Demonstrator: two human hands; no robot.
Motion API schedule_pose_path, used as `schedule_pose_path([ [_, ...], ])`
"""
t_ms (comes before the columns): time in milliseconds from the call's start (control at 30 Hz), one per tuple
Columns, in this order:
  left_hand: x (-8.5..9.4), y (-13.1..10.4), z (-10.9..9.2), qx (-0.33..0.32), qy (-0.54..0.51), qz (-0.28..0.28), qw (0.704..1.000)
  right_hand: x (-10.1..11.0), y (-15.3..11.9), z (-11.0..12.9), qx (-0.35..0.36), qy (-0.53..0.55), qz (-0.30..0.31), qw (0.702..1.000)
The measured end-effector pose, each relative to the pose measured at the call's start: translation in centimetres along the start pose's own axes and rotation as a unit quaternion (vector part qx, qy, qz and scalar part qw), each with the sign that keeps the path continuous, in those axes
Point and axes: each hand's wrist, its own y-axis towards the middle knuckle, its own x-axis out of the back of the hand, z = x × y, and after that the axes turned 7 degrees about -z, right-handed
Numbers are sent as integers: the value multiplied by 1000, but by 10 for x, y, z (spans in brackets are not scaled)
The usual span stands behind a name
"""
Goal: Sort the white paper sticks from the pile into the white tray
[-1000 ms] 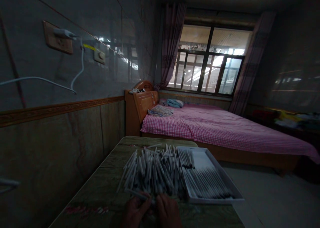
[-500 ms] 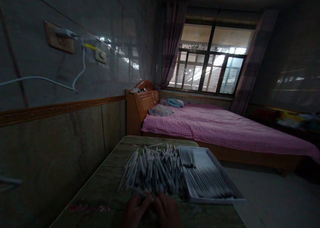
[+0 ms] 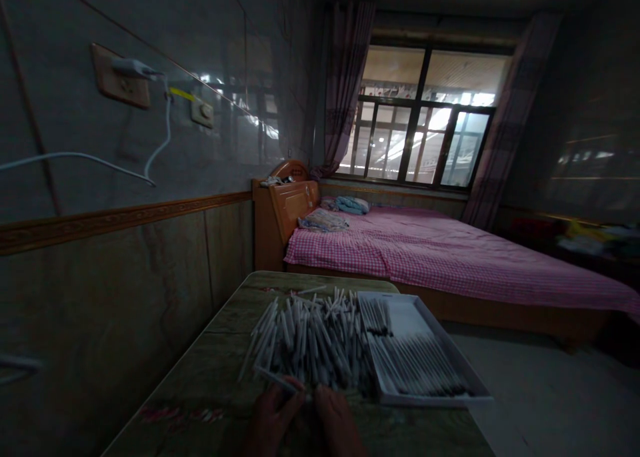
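My left hand [image 3: 275, 413] is closed around a slim, pale, pen-like stick [image 3: 274, 379], which sticks out up and to the left. Close beside it, my right hand [image 3: 334, 417] has its fingers pinched together; what they hold, if anything, is hidden in the dark. Just beyond both hands lies a loose pile of similar pale sticks [image 3: 313, 337]. To the right stands a shallow white box [image 3: 407, 318]. Inside it, more sticks with dark ends lie side by side in a near row, and a smaller bunch is at the far left.
The wood-patterned table [image 3: 200, 377] carries the pile and the box. A tiled wall [image 3: 140, 297] runs along the left, with a plugged-in charger [image 3: 133, 68] and white cable. A bed with a pink checked sheet [image 3: 425, 250] stands beyond the table, below a window.
My hands have shifted slightly, with the right one turned a little and a small gap now showing between them. The stick stays in my left hand. Pile and box look the same.
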Motion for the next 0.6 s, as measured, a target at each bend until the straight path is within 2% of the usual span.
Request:
schedule_pose_path([
  [100,-3,-1,-4,5,-4,-6,1000,-3,2,19,-76,54,62,994],
  [200,-1,0,-7,2,-16,-32,999,-2,6,26,-98,93,-7,991],
  [333,15,8,-11,-24,-11,-136,990,8,14,26,-117,116,-100,981],
  [433,29,17,-13,-48,63,-200,977,12,18,31,-152,137,-115,972],
  [600,44,29,-10,-104,202,-207,952,12,18,35,-176,161,-139,961],
])
